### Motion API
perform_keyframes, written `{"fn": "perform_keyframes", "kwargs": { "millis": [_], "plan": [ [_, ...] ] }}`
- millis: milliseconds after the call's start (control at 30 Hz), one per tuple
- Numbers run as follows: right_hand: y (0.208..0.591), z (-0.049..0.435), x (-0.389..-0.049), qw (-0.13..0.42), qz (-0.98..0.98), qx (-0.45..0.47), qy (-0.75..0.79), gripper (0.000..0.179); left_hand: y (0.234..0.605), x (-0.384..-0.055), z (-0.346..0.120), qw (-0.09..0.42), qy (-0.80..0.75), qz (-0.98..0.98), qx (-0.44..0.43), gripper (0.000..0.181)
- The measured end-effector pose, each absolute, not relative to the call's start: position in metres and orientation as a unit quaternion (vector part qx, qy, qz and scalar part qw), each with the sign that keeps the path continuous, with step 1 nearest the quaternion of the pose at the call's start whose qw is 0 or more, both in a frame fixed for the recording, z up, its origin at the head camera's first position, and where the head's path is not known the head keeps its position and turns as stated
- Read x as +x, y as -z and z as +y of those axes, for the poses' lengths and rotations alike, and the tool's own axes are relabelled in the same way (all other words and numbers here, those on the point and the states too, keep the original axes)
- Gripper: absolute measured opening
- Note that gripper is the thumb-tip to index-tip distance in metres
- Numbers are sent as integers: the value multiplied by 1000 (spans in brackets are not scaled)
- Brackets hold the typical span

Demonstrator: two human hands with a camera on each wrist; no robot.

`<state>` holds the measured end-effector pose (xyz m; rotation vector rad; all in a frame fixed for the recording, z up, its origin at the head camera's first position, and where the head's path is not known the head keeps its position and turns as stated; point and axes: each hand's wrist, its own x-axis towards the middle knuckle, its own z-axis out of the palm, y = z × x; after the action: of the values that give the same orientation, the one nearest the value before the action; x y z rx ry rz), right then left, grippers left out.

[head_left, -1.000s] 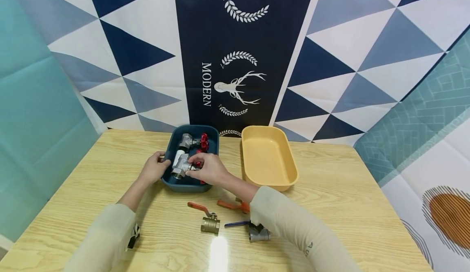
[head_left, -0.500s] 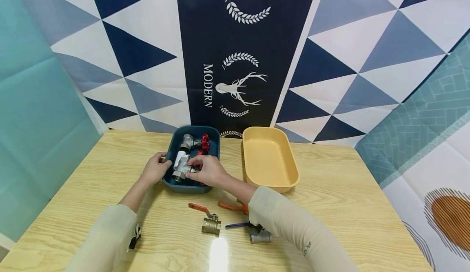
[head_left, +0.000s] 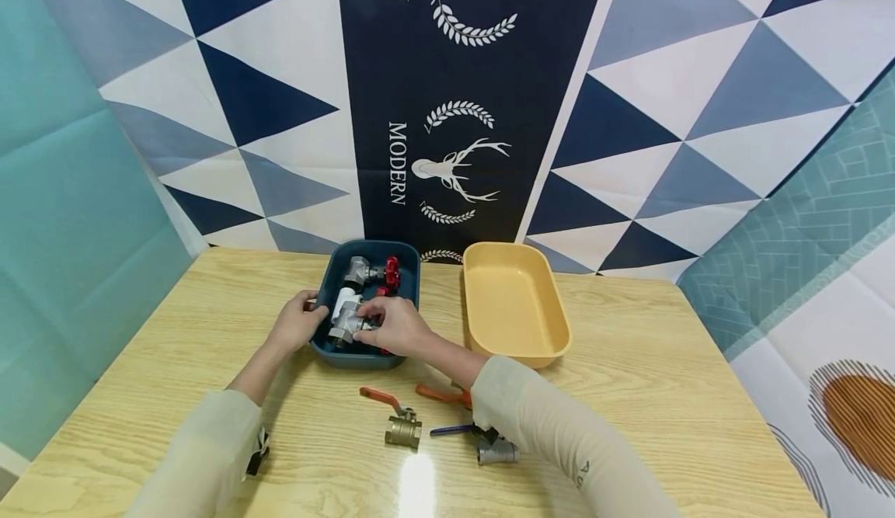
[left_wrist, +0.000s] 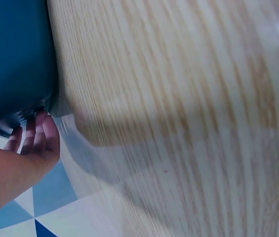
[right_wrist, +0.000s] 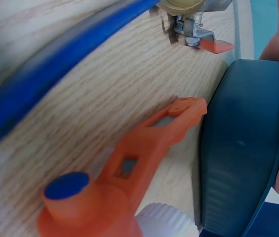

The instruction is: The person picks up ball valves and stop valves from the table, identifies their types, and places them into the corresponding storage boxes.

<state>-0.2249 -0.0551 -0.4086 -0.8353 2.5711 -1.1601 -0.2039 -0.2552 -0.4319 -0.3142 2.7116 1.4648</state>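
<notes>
A dark blue bin [head_left: 358,362] stands at the back of the table. Inside it lie a silver valve [head_left: 358,269] with a red handwheel [head_left: 391,272], a white fitting [head_left: 343,300] and a second silver valve [head_left: 344,325] nearer the front. My right hand [head_left: 401,326] reaches over the bin's front right side and pinches that nearer valve between thumb and fingers, partly covering it. At the left side, my left hand [head_left: 297,322] holds the bin's wall. In the left wrist view, the left fingers [left_wrist: 40,131] bend against the bin's outside.
To the right of the blue bin is a yellow bin [head_left: 517,356]. In front lie a brass ball valve [head_left: 403,431] with an orange-red lever, an orange-handled valve [right_wrist: 105,197], and a grey valve [head_left: 498,452] with a blue lever, partly under my right sleeve [head_left: 538,417].
The whole head view has shifted slightly. Both hands keep their places at the bin, and the pinched valve has barely moved.
</notes>
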Motion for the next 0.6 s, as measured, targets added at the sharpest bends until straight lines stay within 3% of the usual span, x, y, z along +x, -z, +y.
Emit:
{"fn": "perform_keyframes", "kwargs": {
  "millis": [600],
  "plan": [
    [408, -59, -227, 103, 877, -301, 360, 26, 432, -203, -255, 29, -468, 877, -103, 48]
  ]
}}
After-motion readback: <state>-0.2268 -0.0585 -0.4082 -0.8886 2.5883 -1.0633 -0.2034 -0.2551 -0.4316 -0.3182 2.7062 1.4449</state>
